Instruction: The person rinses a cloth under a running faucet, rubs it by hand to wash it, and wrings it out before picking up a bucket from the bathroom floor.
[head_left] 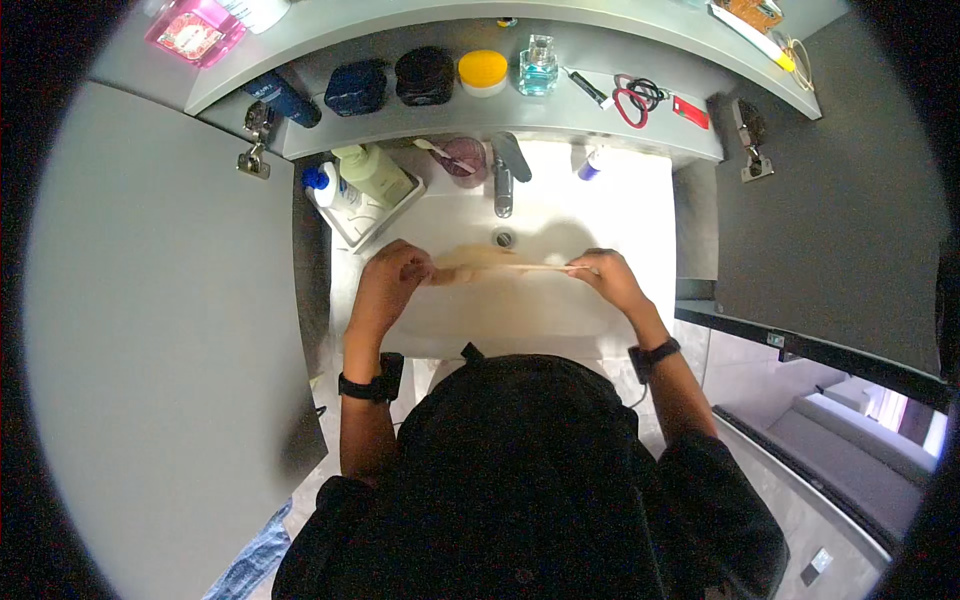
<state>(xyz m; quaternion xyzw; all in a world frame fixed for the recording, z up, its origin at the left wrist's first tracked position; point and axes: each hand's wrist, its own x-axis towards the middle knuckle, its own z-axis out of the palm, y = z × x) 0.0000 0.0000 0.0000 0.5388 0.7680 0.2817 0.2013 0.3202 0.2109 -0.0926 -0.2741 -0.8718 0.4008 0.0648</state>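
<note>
Over the white sink [470, 325], a thin beige cloth-like piece [490, 262] is stretched between my two hands; it is blurred, so its exact kind is unclear. My left hand [395, 275] is closed on its left end, fingers curled. At its right end, my right hand [608, 276] pinches the edge between thumb and fingers. The grey faucet [504, 185] and the drain [504, 240] lie just beyond the piece. Both wrists wear black bands.
A tray [345, 232] with pump bottles [375, 178] stands at the sink's left rear, beside a pink cup [463, 158] with a toothbrush. Jars, a bottle [538, 68] and hair ties [640, 97] line the shelf. Cabinet doors [170, 300] hang open on both sides.
</note>
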